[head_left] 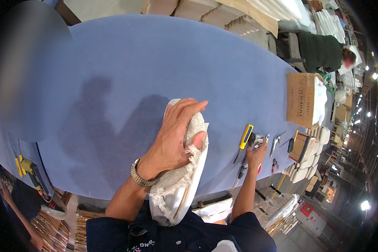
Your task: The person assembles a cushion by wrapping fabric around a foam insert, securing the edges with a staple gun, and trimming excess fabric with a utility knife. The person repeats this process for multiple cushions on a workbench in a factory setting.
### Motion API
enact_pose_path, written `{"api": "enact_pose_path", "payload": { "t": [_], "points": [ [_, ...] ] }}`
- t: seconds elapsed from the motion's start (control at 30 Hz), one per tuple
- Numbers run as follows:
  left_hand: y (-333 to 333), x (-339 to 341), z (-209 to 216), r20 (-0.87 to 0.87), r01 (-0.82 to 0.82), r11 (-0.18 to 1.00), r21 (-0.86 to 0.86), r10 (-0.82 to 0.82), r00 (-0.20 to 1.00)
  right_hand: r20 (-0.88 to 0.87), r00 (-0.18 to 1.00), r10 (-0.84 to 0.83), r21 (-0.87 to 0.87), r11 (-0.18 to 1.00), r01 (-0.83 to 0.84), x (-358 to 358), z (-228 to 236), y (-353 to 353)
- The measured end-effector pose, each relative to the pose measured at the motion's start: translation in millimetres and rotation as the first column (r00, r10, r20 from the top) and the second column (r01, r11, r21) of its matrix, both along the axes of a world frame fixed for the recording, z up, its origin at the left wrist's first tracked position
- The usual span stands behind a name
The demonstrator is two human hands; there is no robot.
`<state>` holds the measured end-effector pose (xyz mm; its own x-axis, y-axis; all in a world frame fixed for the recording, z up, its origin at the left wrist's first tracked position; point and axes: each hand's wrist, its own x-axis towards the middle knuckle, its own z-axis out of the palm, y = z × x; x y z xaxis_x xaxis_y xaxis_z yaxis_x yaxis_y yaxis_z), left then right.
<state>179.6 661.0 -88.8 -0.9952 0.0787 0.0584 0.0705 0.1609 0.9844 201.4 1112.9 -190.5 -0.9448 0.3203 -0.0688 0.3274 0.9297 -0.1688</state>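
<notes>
My left hand (176, 130), with a metal watch at its wrist, is wrapped over a padded piece covered in coarse beige fabric (166, 185). The thumb presses near the frayed fabric edge, and the fingers curl over the top. Smooth white material (202, 164) runs along the right side of this piece, which stands tilted at the table's near edge against my body. To the right, my right hand (257, 154) closes around a silver and black air tool (256, 140) with a hose. A yellow-handled screwdriver (246, 135) lies just left of it.
The blue-covered table (155, 54) stretches ahead. Pliers (276, 145), red-handled cutters (274, 166) and a cardboard box (300, 98) with white stuffing are at the right. A yellow tool (27, 166) hangs at the far left. Other people are nearby, one in dark green (321, 52).
</notes>
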Motion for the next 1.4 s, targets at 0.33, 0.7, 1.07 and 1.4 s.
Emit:
{"api": "enact_pose_path", "payload": {
  "t": [0.33, 0.7, 1.07, 1.4],
  "points": [
    [11.2, -4.1, -0.4, -0.017, -0.026, 0.996, -0.087, 0.024, 1.0, 0.045, 0.996, -0.071, -0.822, 0.564, 0.077, -44.9, 156.2, -102.3],
    [10.4, -4.4, -3.1, -0.014, -0.025, 0.996, -0.09, 0.024, 1.0, 0.067, 0.496, 0.866, -0.697, 0.396, -0.597, -100.1, 238.8, -238.2],
    [7.1, -4.6, -9.5, -0.017, -0.022, 0.997, -0.073, 0.02, 1.0, 0.316, 0.325, 0.891, -0.682, 0.452, -0.575, -130.2, 251.1, -257.5],
    [-24.0, -21.9, -36.3, -0.114, 0.148, 0.981, 0.123, -0.134, 0.984, 0.273, 0.263, 0.925, -0.669, 0.379, -0.64, -137.8, 229.4, -263.8]
  ]
}}
